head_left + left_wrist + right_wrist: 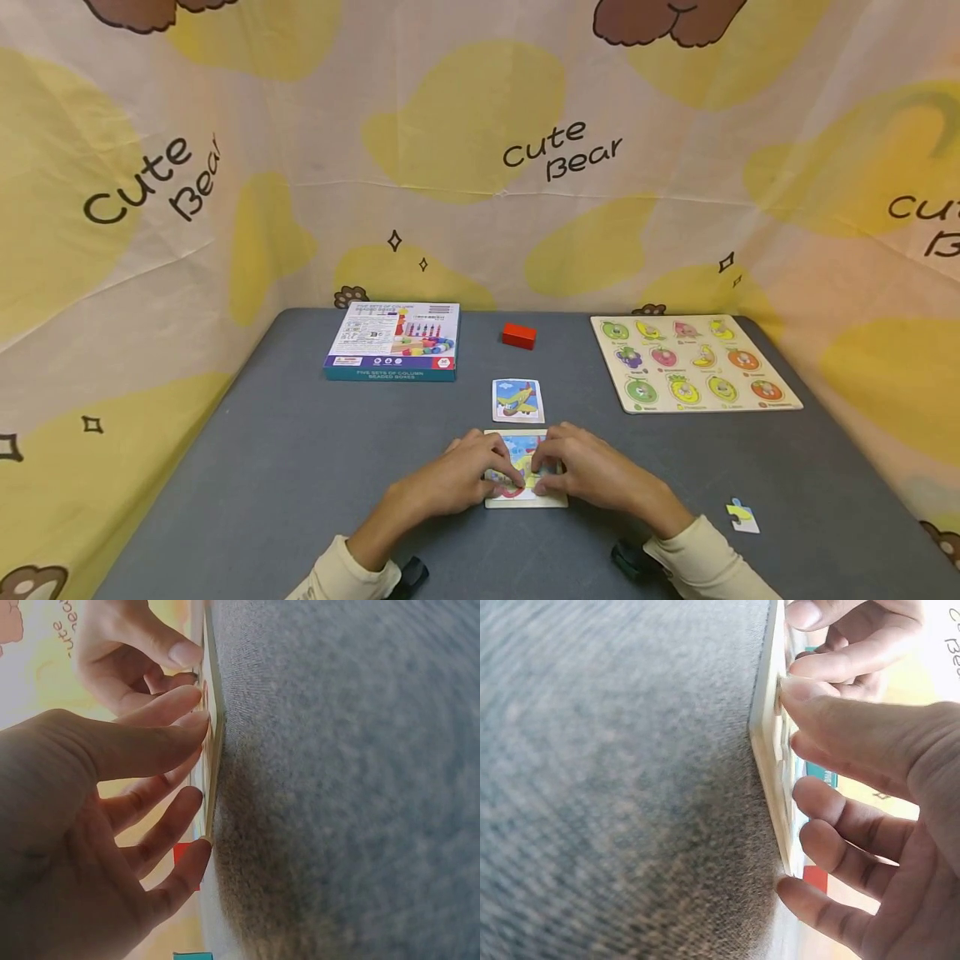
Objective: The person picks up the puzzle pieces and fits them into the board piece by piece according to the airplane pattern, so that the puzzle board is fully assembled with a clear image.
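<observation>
In the head view a small jigsaw puzzle (525,446) with a colourful picture lies in a pale, shallow frame (551,502) near the table's front. My left hand (468,471) comes over its left side, and the index fingertip presses on the picture. From the right, my right hand (588,468) rests thumb and index fingertips on the puzzle, close to the left fingertips. The right wrist view shows the frame (763,739) edge-on, with puzzle pieces standing slightly above its rim under the thumb. Both hands cover much of the picture.
Just behind the puzzle lies a card (517,402) with a yellow airplane. A loose puzzle piece (742,516) lies at the right. Farther back are a boxed bead set (392,342), a red block (519,336) and a fruit board (697,364). A printed cloth (465,225) hangs behind the table.
</observation>
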Demonstrator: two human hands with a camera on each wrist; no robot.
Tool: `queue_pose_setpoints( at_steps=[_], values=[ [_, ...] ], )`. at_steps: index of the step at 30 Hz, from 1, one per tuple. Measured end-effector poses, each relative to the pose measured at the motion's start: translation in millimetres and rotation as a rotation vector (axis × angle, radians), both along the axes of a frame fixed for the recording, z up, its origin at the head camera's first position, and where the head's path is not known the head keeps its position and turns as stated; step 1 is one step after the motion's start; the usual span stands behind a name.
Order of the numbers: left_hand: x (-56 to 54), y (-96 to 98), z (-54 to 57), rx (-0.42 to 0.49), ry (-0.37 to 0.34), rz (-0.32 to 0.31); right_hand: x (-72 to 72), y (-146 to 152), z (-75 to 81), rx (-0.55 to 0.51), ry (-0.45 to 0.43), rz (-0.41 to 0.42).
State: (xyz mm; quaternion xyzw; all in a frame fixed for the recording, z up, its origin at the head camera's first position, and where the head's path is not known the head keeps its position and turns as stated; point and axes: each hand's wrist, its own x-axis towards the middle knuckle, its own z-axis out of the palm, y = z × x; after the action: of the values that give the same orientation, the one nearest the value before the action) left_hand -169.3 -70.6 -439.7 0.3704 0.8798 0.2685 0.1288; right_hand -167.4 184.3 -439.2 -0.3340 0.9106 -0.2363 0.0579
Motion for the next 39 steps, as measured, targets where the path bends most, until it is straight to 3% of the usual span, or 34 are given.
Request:
queue_pose_setpoints(
  at_steps=[7, 13, 20, 26, 39],
  values=[
    [0.5, 1.1, 1.1, -0.001, -0.003, 0.005, 0.2, 9, 7.1, -0.047, -0.041, 0.023],
    [0.5, 0.5, 0.6, 0.006, 0.002, 0.015, 2.9, 35, 15.4, -0.098, -0.090, 0.000],
    [-0.6, -0.5, -1.0, 0.016, 0.016, 0.007, 14.4, 80, 11.1, -0.135, -0.079, -0.107],
    [-0.3, -0.4, -3.1, 0.011, 0.009, 0.012, 27.8, 116, 5.0, -0.173, -0.016, -0.159],
    [-0.2, -1.7, -4.5, 0.024, -0.007, 0.014, 55.9, 183, -0.8, -0.116, -0.019, -0.340]
  ],
)
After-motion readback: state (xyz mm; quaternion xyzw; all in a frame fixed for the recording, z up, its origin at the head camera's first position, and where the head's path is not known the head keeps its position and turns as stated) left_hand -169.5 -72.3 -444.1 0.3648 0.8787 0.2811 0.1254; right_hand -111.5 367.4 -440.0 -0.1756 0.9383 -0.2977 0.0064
